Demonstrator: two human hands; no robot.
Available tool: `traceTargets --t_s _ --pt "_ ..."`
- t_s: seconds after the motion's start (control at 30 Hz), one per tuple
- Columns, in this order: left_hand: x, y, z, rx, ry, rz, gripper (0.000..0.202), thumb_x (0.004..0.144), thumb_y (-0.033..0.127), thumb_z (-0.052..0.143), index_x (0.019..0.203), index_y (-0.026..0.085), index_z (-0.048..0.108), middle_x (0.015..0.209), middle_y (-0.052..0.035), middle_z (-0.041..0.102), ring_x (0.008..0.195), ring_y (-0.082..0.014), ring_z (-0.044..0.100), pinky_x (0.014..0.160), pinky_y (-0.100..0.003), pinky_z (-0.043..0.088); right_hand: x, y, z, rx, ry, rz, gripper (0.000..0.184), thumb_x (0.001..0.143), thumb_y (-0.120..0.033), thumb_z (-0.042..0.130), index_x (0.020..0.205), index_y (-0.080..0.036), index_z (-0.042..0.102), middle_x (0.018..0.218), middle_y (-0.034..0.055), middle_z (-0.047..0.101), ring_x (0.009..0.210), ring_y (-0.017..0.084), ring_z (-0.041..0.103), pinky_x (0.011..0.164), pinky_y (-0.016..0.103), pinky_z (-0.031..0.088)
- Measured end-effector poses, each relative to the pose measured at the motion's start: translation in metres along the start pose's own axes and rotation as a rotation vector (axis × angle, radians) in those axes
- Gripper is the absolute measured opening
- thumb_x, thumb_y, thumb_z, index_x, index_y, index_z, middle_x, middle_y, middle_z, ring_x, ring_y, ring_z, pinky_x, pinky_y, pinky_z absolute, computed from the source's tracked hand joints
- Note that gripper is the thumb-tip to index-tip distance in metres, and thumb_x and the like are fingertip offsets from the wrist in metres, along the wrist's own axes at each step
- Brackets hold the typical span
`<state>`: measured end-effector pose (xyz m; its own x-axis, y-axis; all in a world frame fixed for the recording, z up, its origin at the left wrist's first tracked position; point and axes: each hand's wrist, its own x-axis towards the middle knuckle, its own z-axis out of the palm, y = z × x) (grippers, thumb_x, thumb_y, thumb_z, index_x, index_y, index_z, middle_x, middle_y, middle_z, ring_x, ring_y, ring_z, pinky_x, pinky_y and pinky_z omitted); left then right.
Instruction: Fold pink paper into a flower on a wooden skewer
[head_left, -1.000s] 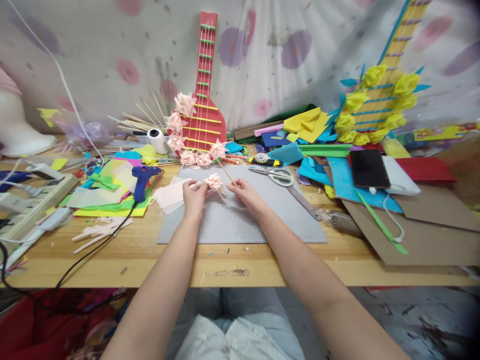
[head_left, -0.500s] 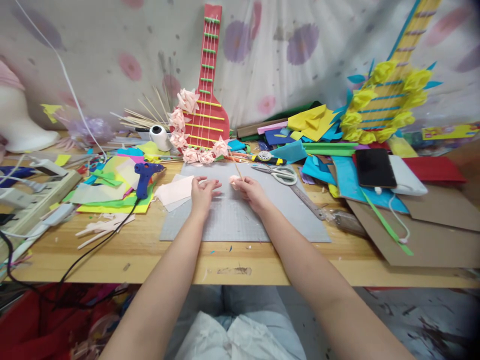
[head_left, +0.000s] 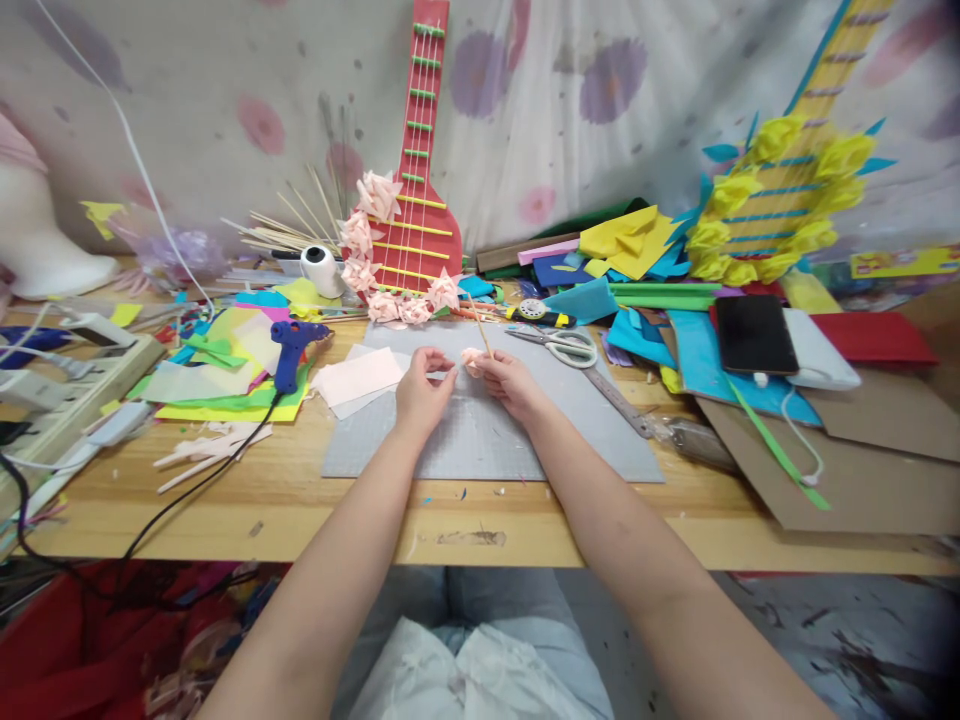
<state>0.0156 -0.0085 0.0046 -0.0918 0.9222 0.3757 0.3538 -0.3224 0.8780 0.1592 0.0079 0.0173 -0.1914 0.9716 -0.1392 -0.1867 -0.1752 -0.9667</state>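
Wooden counter (head_left: 300, 500) w/ a grey mat (head_left: 480, 440) at its middle; both hands were over the mat's far half. The right hand (head_left: 512, 382) had its fingers pinched shut on a pink paper flower (head_left: 471, 358) on a thin stick (head_left: 481, 330). The left hand (head_left: 421, 388) was just beside it, fingers curled nearly closed; couldn't tell if they gripped anything.

Small pale-pink paper flower (head_left: 472, 360) on a thin, tilted wooden stick (head_left: 481, 333), above the grey mat (head_left: 487, 440).
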Motion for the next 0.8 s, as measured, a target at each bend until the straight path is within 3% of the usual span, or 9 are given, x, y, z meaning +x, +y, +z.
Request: traceTargets --t_s 0.37,0.8 --pt "0.0024 -0.0025 -0.0030 0.021 0.011 -0.022 0.020 0.071 0.022 0.055 0.089 0.022 0.046 0.078 0.0005 0.062 0.073 -0.0111 0.059 0.060 -0.021 0.044 -0.0039 -0.0006 0.0038 -0.117 -0.064 -0.002 0.021 0.059 -0.031 0.062 0.069 -0.017 0.050 0.049 -0.0087 0.035 0.037 0.002 0.018 0.038 0.021 0.007" --pt "0.0040 -0.0033 -0.0054 -0.049 -0.061 0.013 0.017 0.072 0.020 0.054 0.089 0.022 0.050 0.080 -0.0002 0.063 0.074 -0.0116 0.059 0.064 -0.022 0.044 -0.0013 0.0007 0.0018 -0.103 -0.060 -0.009 0.022 0.061 -0.034 0.061 0.066 -0.018 0.048 0.052 -0.0070 0.041 0.038 0.002 0.018 0.038 0.022 0.006"
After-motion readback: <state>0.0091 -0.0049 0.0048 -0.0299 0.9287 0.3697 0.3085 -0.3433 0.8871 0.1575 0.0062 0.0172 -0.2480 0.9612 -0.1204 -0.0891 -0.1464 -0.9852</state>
